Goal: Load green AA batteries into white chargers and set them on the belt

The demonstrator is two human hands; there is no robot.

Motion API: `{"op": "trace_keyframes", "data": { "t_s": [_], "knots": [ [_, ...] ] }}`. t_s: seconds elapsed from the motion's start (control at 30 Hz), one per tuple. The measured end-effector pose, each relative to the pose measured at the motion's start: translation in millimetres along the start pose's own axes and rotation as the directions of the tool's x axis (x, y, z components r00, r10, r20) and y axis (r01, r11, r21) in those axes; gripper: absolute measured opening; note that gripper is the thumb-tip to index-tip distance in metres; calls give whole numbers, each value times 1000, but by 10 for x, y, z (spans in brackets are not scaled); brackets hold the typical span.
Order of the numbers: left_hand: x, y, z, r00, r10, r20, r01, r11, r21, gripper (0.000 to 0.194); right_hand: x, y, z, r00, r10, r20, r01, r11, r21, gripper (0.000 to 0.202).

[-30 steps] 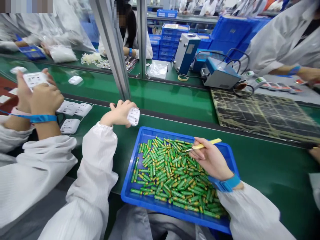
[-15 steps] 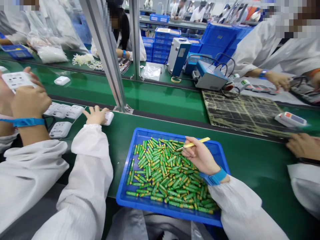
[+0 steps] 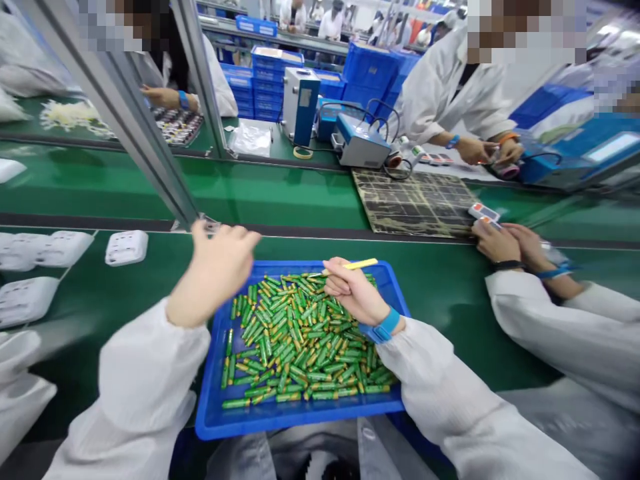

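My left hand (image 3: 215, 270) is raised over the far left corner of a blue tray (image 3: 205, 417). Its back faces me, the fingers are partly stretched and apart, and I see nothing held in it. My right hand (image 3: 353, 290) pinches a slim yellow-handled tool (image 3: 361, 265) whose thin tip points left; its exact kind is unclear. This hand hovers over the far right part of the tray. Green-and-gold batteries (image 3: 300, 340) lie loosely heaped in the tray. A white socket-like unit (image 3: 127, 247) rests on the table to the left of my left hand.
More white units (image 3: 30, 297) stand at the left. A metal post (image 3: 135, 120) rises behind my left hand. Beyond the table lies a dark gridded mat (image 3: 415, 203). At the right, a co-worker's hands (image 3: 505, 243) hold a white device. Blue machines (image 3: 363, 140) stand across the line.
My left hand has left the white unit and moved right, over the tray's far corner. My right hand keeps the yellow tool above the batteries. The view has swung to the right.
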State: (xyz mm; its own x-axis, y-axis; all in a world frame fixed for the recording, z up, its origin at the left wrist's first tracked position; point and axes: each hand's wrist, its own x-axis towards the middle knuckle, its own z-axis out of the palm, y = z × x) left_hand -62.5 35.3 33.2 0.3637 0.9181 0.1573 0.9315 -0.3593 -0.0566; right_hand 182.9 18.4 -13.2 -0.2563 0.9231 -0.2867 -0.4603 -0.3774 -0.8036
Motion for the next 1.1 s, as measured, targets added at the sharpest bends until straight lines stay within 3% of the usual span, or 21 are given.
{"op": "trace_keyframes", "data": {
  "t_s": [0.03,0.1,0.17,0.2,0.27,0.37,0.57,0.67,0.87,1.1],
  "knots": [
    [9,228,46,991,130,-32,-132,990,-44,29,-2,8,0,1000,0,0,0,1000,-24,30],
    [25,566,199,927,374,-31,-374,915,-148,23,4,28,-18,1000,22,-18,-23,999,-47,30],
    [52,704,394,860,509,45,-479,834,-273,20,23,37,-51,996,74,-50,-74,997,-12,36],
    [70,703,489,848,524,72,-479,818,-319,22,37,34,-71,991,118,-64,-116,993,30,35],
    [113,612,635,886,460,65,-407,835,-370,25,66,10,-110,973,220,-73,-207,967,147,27],
    [165,461,715,934,356,-14,-329,847,-418,20,105,-52,-157,953,295,-75,-262,919,295,15],
    [157,485,714,883,458,101,-380,825,-417,21,125,-129,-181,948,273,-162,-199,909,367,21],
    [134,493,747,870,468,156,-364,823,-437,19,109,-134,-149,961,235,-144,-172,920,353,25],
    [121,479,742,863,470,186,-347,819,-458,19,11,-148,-60,996,79,52,-88,972,219,44],
    [141,451,808,858,490,154,-380,808,-450,21,-44,-182,-98,932,75,355,-152,969,194,66]
  ]
}}
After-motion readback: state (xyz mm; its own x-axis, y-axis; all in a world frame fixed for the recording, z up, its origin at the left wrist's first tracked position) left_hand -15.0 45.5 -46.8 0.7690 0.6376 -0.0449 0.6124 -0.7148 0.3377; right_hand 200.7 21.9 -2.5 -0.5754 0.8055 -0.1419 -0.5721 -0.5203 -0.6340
